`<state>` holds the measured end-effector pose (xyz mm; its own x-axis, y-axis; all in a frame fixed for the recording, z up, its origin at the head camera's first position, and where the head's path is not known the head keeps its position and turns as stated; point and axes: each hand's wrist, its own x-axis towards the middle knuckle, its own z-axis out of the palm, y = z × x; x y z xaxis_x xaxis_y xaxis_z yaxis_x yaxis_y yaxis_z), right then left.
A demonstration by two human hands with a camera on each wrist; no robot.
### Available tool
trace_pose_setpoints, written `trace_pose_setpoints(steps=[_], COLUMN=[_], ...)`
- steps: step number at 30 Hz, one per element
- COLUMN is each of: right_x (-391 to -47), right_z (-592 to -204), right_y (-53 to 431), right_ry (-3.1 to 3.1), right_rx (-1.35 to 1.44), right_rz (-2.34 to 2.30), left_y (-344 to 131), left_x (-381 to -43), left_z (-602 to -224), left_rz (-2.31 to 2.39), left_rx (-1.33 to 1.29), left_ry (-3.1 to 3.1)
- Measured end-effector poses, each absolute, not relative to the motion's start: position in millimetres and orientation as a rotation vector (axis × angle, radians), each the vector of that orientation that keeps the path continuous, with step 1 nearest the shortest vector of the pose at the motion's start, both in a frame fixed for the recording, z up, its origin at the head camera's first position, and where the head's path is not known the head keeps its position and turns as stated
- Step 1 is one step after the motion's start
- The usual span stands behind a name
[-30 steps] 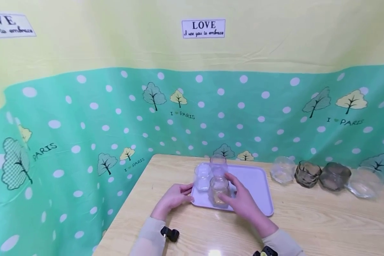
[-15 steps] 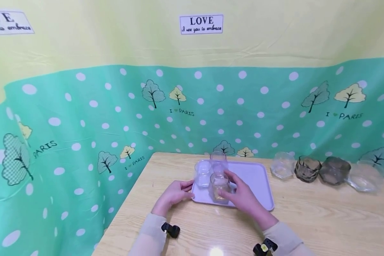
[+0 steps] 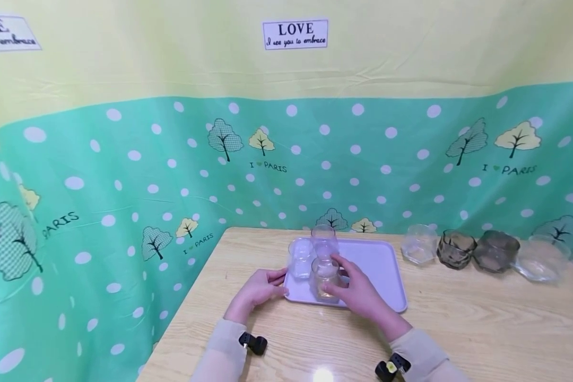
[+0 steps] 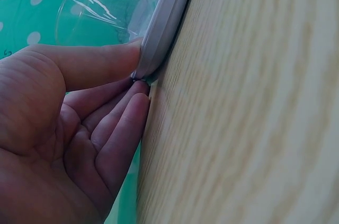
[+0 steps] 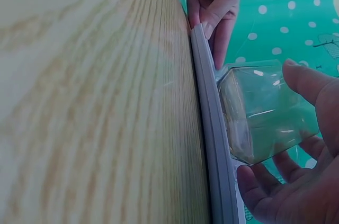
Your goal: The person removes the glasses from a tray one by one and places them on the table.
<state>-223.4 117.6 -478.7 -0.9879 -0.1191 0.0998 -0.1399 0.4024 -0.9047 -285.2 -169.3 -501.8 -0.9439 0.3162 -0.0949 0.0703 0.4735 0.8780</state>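
Standing between the right fingers [image 5: 255,186] is a glass cup [image 5: 262,115].

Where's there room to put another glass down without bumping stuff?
The tray has room between the right-hand grip and its right rim. The table is bare in front of the row of four glasses, right of the tray. It's crowded on the tray's left part, where three glasses cluster, and along that row.

A wrinkled cloth [image 3: 286,122], yellow above, dotted green with printed trees [image 3: 225,139] below, hangs behind the wood-grain desk [image 3: 468,318] and along its left side; a bright glare [image 3: 322,374] marks the desk's near part.
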Motion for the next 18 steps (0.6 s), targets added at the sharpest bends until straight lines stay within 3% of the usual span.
trace_pose_setpoints(steps=[18], right_x=[-225.0], right_z=[-476.4], right_y=[117.0], right_ry=[-2.647], right_rx=[0.173], right_rz=[1.716], left_y=[-169.2], left_x=[-285.0], left_z=[-500.4], left_rz=[1.461], left_rx=[0.304], left_ry=[2.468])
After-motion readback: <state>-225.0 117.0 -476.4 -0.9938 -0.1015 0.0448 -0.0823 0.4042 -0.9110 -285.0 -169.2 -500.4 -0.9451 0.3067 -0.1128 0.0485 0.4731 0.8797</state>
